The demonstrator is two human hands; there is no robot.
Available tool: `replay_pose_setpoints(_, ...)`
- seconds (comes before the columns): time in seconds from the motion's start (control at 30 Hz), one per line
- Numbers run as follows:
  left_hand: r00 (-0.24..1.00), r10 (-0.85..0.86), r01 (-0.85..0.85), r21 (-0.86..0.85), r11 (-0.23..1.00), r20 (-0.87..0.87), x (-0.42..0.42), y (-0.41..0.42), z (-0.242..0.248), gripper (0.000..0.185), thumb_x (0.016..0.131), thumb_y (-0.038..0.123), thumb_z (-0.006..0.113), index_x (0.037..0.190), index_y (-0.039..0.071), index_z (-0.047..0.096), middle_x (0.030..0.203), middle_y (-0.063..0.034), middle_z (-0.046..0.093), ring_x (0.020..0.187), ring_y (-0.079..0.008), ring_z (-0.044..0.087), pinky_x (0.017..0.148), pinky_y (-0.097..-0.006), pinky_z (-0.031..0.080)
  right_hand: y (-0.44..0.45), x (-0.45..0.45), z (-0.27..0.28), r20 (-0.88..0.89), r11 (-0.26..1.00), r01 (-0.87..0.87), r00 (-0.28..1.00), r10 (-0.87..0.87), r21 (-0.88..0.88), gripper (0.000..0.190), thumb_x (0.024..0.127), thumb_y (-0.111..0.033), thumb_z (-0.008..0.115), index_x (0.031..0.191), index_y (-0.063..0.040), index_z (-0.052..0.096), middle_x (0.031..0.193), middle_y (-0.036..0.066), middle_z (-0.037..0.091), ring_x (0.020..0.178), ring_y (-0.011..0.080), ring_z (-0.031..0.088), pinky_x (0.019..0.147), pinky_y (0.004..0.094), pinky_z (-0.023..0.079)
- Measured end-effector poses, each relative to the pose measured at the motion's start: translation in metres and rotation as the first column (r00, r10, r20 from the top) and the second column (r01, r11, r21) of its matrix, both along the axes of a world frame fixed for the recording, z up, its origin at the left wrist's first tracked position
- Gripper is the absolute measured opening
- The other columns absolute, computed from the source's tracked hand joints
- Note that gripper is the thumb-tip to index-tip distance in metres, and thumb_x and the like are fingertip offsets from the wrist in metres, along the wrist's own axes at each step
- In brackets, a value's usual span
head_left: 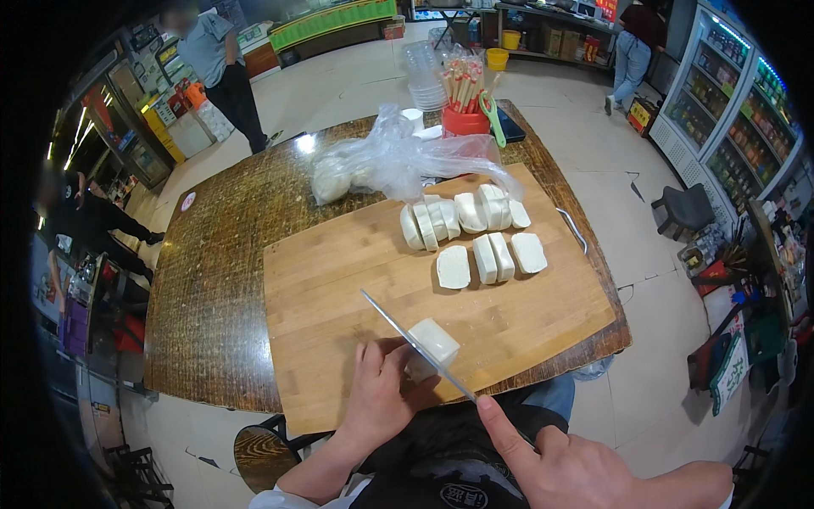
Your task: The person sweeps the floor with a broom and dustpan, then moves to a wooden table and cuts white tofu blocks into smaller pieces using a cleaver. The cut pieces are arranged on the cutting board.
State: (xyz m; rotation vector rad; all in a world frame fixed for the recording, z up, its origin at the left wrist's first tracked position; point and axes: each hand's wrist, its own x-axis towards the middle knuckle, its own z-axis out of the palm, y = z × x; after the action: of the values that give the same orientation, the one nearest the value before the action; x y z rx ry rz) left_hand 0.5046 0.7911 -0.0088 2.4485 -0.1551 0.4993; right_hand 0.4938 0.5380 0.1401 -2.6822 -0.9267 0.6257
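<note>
My right hand (553,452) grips a kitchen knife (407,334), its index finger stretched along the spine. The blade lies across a white steamed bun (435,338) near the front edge of a bamboo cutting board (343,273). On the blade's left side, my left hand (381,388) holds the near end of the bun between thumb and fingers. How deep the edge sits in the bun cannot be seen. Farther back on the board, sliced bun pieces (429,219) stand in a row, with several more slices (493,257) in front of them.
Behind the board lies a clear plastic bag (394,159) with white buns inside. A red tub of wrapped chopsticks (466,121), a green peeler (493,121) and stacked plastic containers (425,76) stand at the wooden table's (203,305) far end. Two people are at the left, one at back right.
</note>
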Motion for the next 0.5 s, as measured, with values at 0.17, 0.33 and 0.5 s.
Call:
replay_pose_setpoints(0.17,0.999,0.012,-0.013,-0.014,1.000,-0.047,0.000,-0.001,0.001,0.054,0.078,0.013,0.090,0.124,0.002,0.064,0.121,-0.0177,0.059,0.108,-0.0388,0.055,0.090,-0.0465,0.050,-0.004,0.001,0.009,-0.059,1.000,0.004,0.998,-0.003,0.002,0.088,0.092,0.000,0.051,0.171,-0.021,0.019,0.084,0.025,0.059,0.064,0.0409,0.065,0.058,0.0492,0.057)
replay_pose_setpoints(0.33,0.997,0.040,-0.050,-0.139,0.989,-0.072,-0.001,-0.007,0.000,0.053,0.079,0.013,0.091,0.123,-0.001,0.065,0.126,-0.0206,0.055,0.114,-0.0390,0.056,0.091,-0.0447,0.053,-0.009,-0.003,0.014,-0.072,0.999,-0.008,0.997,0.011,0.036,0.090,0.090,0.002,0.051,0.171,-0.017,0.018,0.083,0.025,0.058,0.062,0.0405,0.063,0.056,0.0486,0.055)
replay_pose_setpoints(0.5,0.995,0.034,-0.046,-0.132,0.990,-0.093,-0.001,-0.005,-0.003,0.053,0.079,0.013,0.090,0.124,0.001,0.066,0.126,-0.0201,0.055,0.115,-0.0388,0.056,0.093,-0.0458,0.052,-0.002,-0.001,0.011,-0.073,0.999,-0.014,0.997,0.016,0.035,0.089,0.089,0.003,0.051,0.171,-0.015,0.020,0.083,0.025,0.058,0.062,0.0412,0.063,0.056,0.0484,0.055)
